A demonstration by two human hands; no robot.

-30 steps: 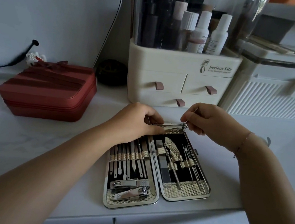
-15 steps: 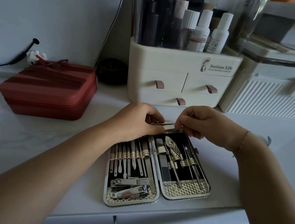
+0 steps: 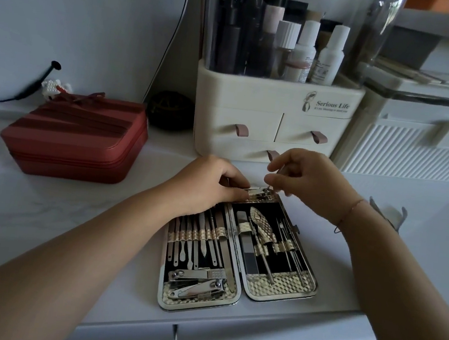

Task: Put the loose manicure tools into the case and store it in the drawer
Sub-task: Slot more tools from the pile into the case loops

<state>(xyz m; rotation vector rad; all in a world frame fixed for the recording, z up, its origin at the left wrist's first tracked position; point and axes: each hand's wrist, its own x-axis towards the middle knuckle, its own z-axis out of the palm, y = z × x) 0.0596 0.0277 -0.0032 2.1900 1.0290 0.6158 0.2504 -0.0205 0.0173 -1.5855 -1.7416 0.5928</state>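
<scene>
1. The open case (image 3: 313, 289) lies flat at the near edge of the bench (image 3: 44, 219), with most loops filled.
2. Hands: the left hand (image 3: 207, 184) pinches a small clipper (image 3: 258, 193) at the case's far rim. The right hand (image 3: 308, 182) has its fingertips pinched on something thin just above it, maybe the lever, can't tell.
3. Risk imo: the clipper is tiny and slick, so a loose pinch lets it skid across the bench. Jamming it in could pop neighbouring tools out of their loops.
4. The case sits close to the near edge, so a shove might tip it off.
5. Around: a red zip box (image 3: 75, 139) to the left and a cream organiser (image 3: 277, 114) right behind the hands, which block its lowest drawer. A grey pronged thing (image 3: 391, 214) lies by the right wrist, possibly another loose tool.
</scene>
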